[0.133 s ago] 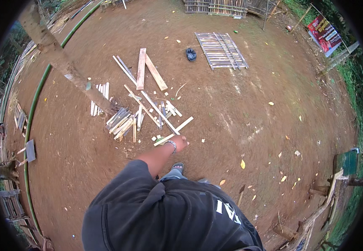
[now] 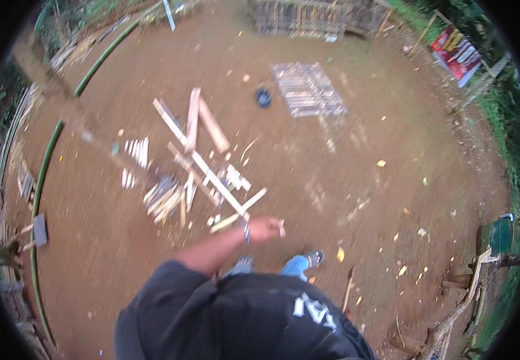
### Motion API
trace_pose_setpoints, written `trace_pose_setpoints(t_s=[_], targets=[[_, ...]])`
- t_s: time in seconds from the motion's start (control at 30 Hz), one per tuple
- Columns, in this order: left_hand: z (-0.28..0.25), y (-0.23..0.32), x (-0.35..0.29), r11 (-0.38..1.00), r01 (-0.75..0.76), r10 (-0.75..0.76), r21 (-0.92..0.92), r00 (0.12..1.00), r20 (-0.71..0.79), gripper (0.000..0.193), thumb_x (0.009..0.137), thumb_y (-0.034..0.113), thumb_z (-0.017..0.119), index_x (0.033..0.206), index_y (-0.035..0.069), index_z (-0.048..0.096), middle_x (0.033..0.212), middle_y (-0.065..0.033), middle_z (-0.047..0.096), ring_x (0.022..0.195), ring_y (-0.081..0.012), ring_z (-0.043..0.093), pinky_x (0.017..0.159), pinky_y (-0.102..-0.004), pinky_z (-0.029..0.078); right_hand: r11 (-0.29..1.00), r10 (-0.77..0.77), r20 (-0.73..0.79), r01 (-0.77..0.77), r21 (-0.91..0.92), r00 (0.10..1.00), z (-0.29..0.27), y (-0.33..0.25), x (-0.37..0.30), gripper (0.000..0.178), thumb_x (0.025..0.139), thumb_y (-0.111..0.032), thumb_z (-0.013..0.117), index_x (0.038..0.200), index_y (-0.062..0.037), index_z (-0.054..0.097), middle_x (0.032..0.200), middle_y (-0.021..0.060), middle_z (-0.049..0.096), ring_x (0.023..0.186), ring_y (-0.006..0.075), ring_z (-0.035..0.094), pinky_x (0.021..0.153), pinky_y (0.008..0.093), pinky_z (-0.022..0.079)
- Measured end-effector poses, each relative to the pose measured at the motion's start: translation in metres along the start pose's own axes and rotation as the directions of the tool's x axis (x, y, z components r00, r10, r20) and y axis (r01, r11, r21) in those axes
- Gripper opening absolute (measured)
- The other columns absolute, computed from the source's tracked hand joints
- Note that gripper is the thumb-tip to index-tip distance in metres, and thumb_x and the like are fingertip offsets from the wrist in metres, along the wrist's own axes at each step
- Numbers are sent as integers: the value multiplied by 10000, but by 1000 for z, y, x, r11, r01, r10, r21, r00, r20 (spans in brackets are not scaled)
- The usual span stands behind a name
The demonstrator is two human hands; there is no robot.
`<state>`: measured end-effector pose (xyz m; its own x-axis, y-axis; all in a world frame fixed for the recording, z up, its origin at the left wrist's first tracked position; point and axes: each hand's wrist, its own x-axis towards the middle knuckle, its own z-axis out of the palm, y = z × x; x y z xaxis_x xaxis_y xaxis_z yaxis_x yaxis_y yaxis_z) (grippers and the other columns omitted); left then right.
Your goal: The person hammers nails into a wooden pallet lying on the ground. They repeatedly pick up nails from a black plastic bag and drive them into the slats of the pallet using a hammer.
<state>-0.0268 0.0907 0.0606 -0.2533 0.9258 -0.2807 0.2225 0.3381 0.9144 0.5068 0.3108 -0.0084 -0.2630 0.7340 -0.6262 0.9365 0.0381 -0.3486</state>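
Note:
My left hand [image 2: 265, 229] reaches out in front of my body, a braided bracelet [image 2: 247, 233] at its wrist. Its fingers look curled together, blurred by motion; a small pale spot shows at their tips, and I cannot make out what they hold, if anything. Just beyond the wrist, a long pale wooden strip [image 2: 218, 185] ends against a shorter strip [image 2: 255, 199] lying crosswise on the ground. Farther off lie two wider planks [image 2: 192, 123], close together at one end. My right hand does not show.
Left of the strips is a heap of cut wood pieces [image 2: 165, 197] by a slanting tree trunk [image 2: 68, 99]. A black bag [image 2: 263, 98] and a slatted panel [image 2: 309, 90] lie farther away. A long green pole [image 2: 45, 162] runs along the left. My sandalled foot [image 2: 314, 258] is below right.
My left hand has moved a little right and nearer my body. My right foot has come into view. The whole view has shifted and blurred.

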Motion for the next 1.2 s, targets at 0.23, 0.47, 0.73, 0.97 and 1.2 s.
trace_pose_setpoints(t_s=[0.23, 0.47, 0.73, 0.97, 1.2], targets=[[-38, 329, 30, 540, -550, 834, -637, 452, 317, 326, 951, 279, 708, 1163, 33, 726, 1306, -137, 635, 1270, -338, 553, 1100, -511, 388, 938, -101, 103, 129, -321, 990, -122, -29, 59, 487, 876, -350, 662, 1206, 8, 636, 976, 243, 719, 929, 385, 713, 786, 491, 556], [-62, 425, 105, 463, -866, 821, -186, 340, 459, 198, 936, 233, 686, 1061, 81, 708, 1301, -139, 571, 1242, -318, 538, 1078, -485, 400, 849, -240, 162, 288, -442, 957, -235, -10, 161, 445, 934, -243, 613, 1308, -2, 616, 962, 212, 724, 873, 355, 723, 702, 482, 562], [-77, 407, 199, 557, -681, 823, -475, 532, 202, 141, 1011, 226, 589, 1066, 97, 607, 1067, -140, 688, 1099, -350, 648, 1061, -534, 398, 938, 320, 223, -341, 62, 921, -296, -99, 381, 277, 954, -37, 614, 1216, 30, 675, 851, 156, 713, 638, 241, 721, 486, 402, 548], [-129, 382, 306, 94, -456, 759, -885, 608, -233, 235, 1006, 202, 603, 1235, 152, 593, 1056, -320, 703, 1127, -434, 664, 1028, -596, 421, 983, 175, 389, -136, -127, 904, -304, -222, 463, 287, 969, -200, 596, 1154, 7, 671, 933, 141, 740, 723, 253, 743, 525, 366, 545], [-225, 365, 417, -269, -295, 660, -917, 637, -398, 203, 956, 115, 663, 1118, -6, 641, 996, -271, 707, 907, -365, 664, 830, -481, 484, 945, 327, 461, -300, -133, 825, -287, -356, 436, 299, 923, -192, 666, 986, 101, 670, 838, 174, 729, 711, 271, 735, 578, 393, 586]])
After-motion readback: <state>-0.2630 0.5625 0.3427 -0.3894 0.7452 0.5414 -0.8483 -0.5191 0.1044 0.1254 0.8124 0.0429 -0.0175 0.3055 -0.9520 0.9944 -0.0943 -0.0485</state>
